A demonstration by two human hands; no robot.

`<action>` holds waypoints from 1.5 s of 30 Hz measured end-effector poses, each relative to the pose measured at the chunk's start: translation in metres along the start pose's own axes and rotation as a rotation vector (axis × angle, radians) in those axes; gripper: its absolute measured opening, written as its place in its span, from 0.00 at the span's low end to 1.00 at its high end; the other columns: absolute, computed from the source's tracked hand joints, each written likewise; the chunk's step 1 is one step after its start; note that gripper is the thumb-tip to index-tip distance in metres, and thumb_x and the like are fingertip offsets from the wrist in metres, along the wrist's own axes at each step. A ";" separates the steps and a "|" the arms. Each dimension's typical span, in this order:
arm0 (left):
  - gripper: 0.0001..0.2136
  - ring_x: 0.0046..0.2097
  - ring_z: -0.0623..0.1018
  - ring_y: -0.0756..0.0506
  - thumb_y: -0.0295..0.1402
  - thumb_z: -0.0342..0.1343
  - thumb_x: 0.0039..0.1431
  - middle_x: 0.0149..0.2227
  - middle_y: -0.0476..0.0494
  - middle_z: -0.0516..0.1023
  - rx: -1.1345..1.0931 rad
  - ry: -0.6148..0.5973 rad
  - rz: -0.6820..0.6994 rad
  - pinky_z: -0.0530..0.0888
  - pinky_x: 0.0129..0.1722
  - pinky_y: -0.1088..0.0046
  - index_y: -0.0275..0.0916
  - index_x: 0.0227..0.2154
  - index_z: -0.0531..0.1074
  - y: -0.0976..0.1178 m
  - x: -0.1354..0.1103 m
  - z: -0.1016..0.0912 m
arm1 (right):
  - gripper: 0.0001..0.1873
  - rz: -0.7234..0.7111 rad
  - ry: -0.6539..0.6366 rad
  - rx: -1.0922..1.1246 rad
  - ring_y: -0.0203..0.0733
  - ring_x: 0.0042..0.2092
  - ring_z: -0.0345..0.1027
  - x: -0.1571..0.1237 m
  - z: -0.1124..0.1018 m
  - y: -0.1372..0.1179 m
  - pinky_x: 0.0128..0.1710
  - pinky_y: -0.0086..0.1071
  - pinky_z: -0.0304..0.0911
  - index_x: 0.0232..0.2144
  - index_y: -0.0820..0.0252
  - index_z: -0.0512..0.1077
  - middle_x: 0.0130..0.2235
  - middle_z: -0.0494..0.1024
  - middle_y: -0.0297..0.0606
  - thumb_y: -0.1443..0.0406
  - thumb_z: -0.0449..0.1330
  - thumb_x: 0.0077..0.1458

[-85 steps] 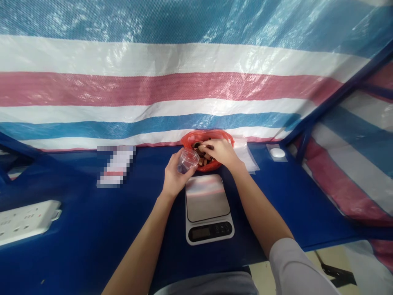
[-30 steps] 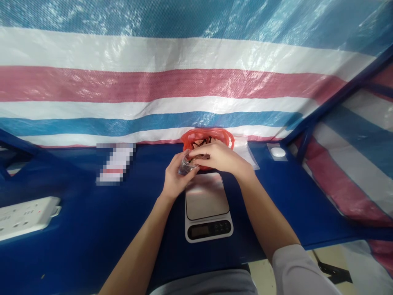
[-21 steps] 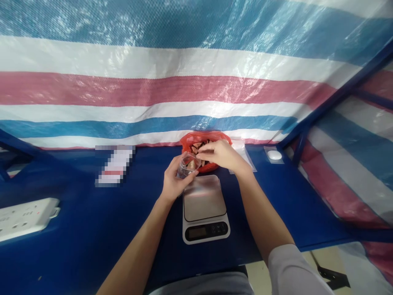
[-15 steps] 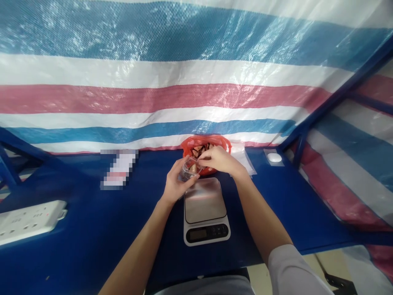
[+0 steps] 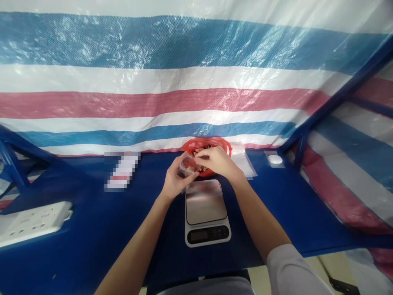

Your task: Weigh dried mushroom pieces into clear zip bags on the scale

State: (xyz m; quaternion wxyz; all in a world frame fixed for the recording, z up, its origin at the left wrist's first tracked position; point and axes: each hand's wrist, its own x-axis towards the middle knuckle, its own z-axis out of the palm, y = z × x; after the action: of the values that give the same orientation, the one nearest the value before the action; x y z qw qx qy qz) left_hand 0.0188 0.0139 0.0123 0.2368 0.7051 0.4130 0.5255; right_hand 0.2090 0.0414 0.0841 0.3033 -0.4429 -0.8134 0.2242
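My left hand [image 5: 173, 181] is wrapped round a small clear plastic container [image 5: 186, 165] with a few brown pieces in it, held above the far edge of a digital kitchen scale [image 5: 206, 211]. My right hand [image 5: 216, 162] hovers at the container's mouth with fingers pinched together; what they hold is too small to make out. Just behind both hands sits a red plastic bag [image 5: 224, 144] of brown and dark pieces. The scale's steel plate is bare.
The blue table [image 5: 92, 233] carries a white power strip [image 5: 32, 223] at the left edge, a blurred packet [image 5: 122, 171], clear plastic bags [image 5: 245, 160] and a small white round object [image 5: 275, 159] at the right. A striped tarpaulin [image 5: 184, 82] walls the back and right.
My right hand came out of the red bag to the container's mouth. Brown pieces now lie in the container, which was empty at first. The camera tilted slightly upward.
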 end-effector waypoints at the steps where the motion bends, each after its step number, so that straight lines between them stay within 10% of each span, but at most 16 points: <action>1: 0.34 0.52 0.78 0.39 0.43 0.68 0.52 0.52 0.39 0.77 -0.016 0.006 -0.020 0.75 0.53 0.60 0.41 0.61 0.67 0.001 0.001 0.000 | 0.09 0.005 0.002 0.015 0.39 0.36 0.75 0.000 0.000 0.001 0.37 0.32 0.65 0.33 0.57 0.83 0.33 0.83 0.38 0.64 0.62 0.61; 14: 0.33 0.51 0.79 0.38 0.44 0.70 0.49 0.52 0.37 0.78 -0.003 -0.037 -0.016 0.75 0.54 0.56 0.39 0.58 0.71 -0.003 0.013 -0.014 | 0.14 0.024 -0.031 0.259 0.43 0.43 0.78 -0.002 -0.010 0.022 0.44 0.34 0.71 0.42 0.55 0.82 0.44 0.84 0.37 0.56 0.62 0.60; 32: 0.35 0.44 0.79 0.44 0.42 0.71 0.49 0.49 0.39 0.79 -0.191 0.123 -0.127 0.78 0.48 0.62 0.41 0.60 0.69 -0.017 0.003 -0.010 | 0.14 0.085 -0.231 -0.511 0.57 0.52 0.68 0.006 0.012 0.023 0.42 0.37 0.62 0.42 0.55 0.82 0.40 0.81 0.47 0.57 0.60 0.60; 45: 0.34 0.48 0.80 0.41 0.42 0.70 0.50 0.51 0.38 0.78 -0.205 0.066 -0.109 0.79 0.49 0.61 0.41 0.60 0.69 -0.018 -0.002 -0.006 | 0.16 0.069 -0.299 -0.567 0.54 0.45 0.73 0.003 0.016 0.017 0.39 0.38 0.63 0.45 0.53 0.81 0.44 0.82 0.46 0.54 0.58 0.62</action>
State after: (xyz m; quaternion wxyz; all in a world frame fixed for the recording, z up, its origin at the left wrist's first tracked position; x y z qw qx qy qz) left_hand 0.0074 0.0214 -0.0008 0.3220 0.6359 0.4025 0.5744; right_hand 0.2064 0.0507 0.0627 0.0372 -0.4991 -0.8635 0.0614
